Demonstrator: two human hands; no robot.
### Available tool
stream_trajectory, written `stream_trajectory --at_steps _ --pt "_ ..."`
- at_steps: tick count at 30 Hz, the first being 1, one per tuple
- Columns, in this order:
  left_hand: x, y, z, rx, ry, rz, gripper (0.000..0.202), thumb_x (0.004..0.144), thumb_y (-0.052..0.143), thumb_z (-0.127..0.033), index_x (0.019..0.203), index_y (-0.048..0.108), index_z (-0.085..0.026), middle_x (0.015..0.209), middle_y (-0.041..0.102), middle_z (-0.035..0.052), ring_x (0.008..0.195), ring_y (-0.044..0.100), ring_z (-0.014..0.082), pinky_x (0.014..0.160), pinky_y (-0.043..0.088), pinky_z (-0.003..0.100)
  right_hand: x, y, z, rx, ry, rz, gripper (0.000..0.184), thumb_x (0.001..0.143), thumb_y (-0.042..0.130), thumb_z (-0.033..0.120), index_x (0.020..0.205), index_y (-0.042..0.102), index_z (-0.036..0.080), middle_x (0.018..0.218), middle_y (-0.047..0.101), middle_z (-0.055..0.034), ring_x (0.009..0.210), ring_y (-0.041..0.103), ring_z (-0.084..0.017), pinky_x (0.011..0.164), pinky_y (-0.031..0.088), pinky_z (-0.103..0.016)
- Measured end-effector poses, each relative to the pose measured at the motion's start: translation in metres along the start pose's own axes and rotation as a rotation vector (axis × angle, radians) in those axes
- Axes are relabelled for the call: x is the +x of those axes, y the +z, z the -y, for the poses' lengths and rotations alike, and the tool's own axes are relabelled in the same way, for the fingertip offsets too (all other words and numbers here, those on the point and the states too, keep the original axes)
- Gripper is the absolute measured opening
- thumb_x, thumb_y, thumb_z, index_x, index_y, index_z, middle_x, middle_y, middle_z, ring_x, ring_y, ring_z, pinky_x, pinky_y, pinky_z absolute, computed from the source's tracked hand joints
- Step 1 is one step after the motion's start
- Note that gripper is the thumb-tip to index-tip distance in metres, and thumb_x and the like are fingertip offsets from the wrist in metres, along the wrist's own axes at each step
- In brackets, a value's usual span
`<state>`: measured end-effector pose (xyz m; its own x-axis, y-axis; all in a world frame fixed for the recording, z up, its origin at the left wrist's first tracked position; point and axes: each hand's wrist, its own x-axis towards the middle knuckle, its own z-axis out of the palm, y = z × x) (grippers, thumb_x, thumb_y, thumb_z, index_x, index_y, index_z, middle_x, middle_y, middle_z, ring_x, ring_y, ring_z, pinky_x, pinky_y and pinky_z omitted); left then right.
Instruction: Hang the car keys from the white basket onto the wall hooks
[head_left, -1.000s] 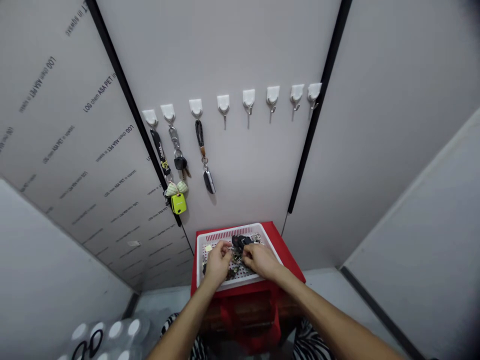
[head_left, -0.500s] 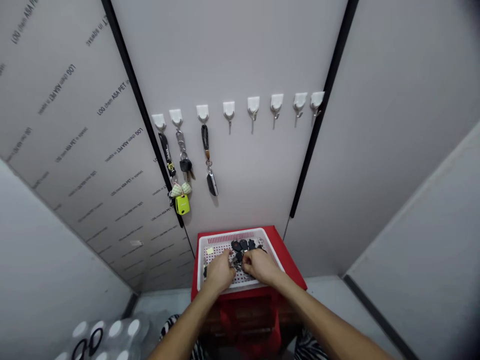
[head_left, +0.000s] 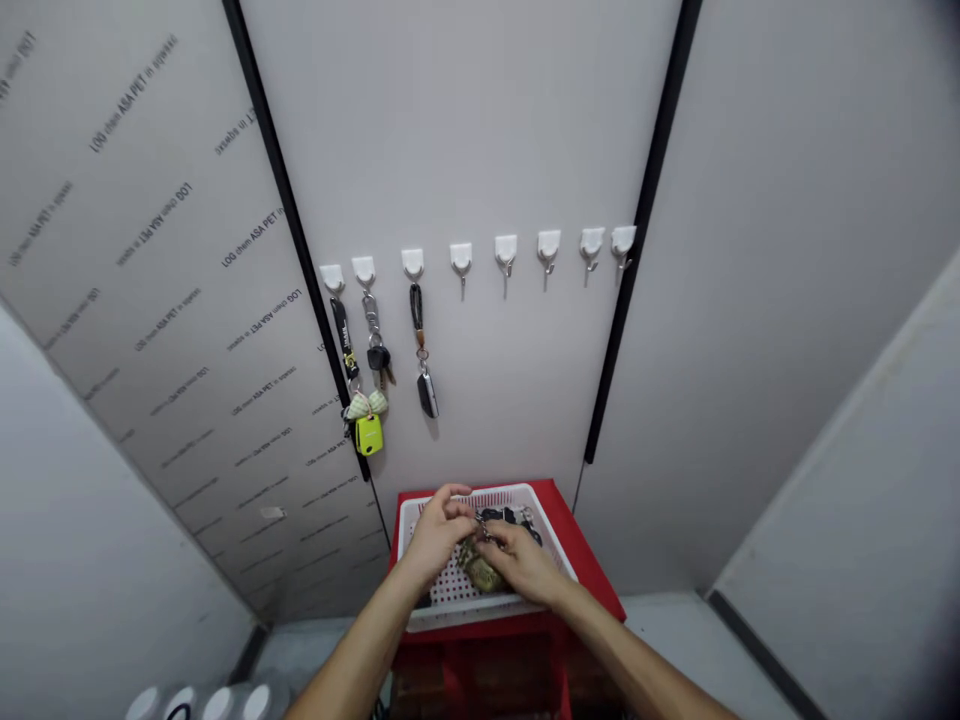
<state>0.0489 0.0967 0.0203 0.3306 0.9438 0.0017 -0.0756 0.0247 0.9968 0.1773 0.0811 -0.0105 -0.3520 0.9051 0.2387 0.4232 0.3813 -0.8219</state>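
Over the white basket (head_left: 416, 622), my left hand (head_left: 437, 532) and my right hand (head_left: 521, 560) meet at a keychain (head_left: 481, 572). Its metal chain is between the fingertips of both hands, and a greenish-gold pendant dangles below, partly behind my right fingers. My left thumb and index pinch the chain while its other fingers curl loosely above. Behind my hands, several black keys (head_left: 510, 515) lie in the basket, partly covered. The basket rests on a red box (head_left: 592, 580).
White hooks (head_left: 505, 250) run in a row along the wall. From the three left ones hang a lanyard with a lime-green key case (head_left: 369, 435), a bunch of keys (head_left: 379, 357) and a black-strapped key fob (head_left: 427, 393). White-capped bottles (head_left: 219, 702) stand at lower left.
Both hands have risen from the basket's contents with the keychain between them, its pendant now showing. The view has tilted up, so the wall and hooks appear lower.
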Motion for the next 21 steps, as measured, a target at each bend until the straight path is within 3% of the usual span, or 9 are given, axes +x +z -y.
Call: stream_trajectory --at_steps 4,8,11,15,21 --pt "0.002 -0.009 -0.012 0.098 0.048 -0.040 0.031 0.053 0.041 -0.007 0.082 0.037 -0.015 0.058 0.041 -0.0053 0.045 0.036 0.0026 0.044 0.028 0.015 0.007 -0.009 0.015 0.257 0.092 -0.029 0.023 0.066 0.041 0.033 0.065 0.051 0.012 0.058 0.045 0.0014 0.054 0.038 -0.007 0.050 0.030 -0.019" --pt "-0.002 -0.015 -0.030 0.302 0.150 -0.035 0.030 0.054 0.039 -0.007 0.083 0.038 -0.015 0.060 0.042 -0.0038 0.050 0.039 0.0043 0.047 0.030 0.016 0.011 -0.020 0.037 0.358 0.110 0.018 0.026 0.064 0.043 0.036 0.059 0.050 0.011 0.051 0.038 0.0033 0.047 0.031 -0.005 0.044 0.025 -0.017" --pt "-0.007 -0.013 -0.050 0.565 0.309 -0.049 0.029 0.054 0.038 -0.007 0.082 0.041 -0.015 0.064 0.044 -0.0018 0.058 0.041 0.0072 0.053 0.033 0.019 0.016 -0.027 0.050 0.320 0.132 0.009 0.029 0.065 0.041 0.038 0.056 0.050 0.011 0.046 0.034 0.0042 0.044 0.028 -0.004 0.042 0.023 -0.017" --pt "-0.012 -0.011 -0.074 0.927 0.571 -0.067 0.028 0.056 0.037 -0.007 0.081 0.046 -0.017 0.069 0.046 0.0003 0.067 0.041 0.0107 0.061 0.033 0.023 0.028 -0.040 0.061 0.181 0.063 -0.074 0.018 0.062 0.046 0.029 0.059 0.051 0.012 0.051 0.043 0.0032 0.049 0.035 -0.006 0.048 0.029 -0.018" --pt "-0.006 -0.009 -0.095 0.978 0.655 -0.163 0.022 0.058 0.038 -0.009 0.077 0.047 -0.016 0.071 0.047 0.0011 0.069 0.041 0.0115 0.062 0.033 0.023 0.049 -0.067 0.092 0.102 -0.044 -0.146 0.012 0.061 0.046 0.024 0.061 0.050 0.013 0.051 0.043 0.0038 0.049 0.037 -0.006 0.049 0.030 -0.018"
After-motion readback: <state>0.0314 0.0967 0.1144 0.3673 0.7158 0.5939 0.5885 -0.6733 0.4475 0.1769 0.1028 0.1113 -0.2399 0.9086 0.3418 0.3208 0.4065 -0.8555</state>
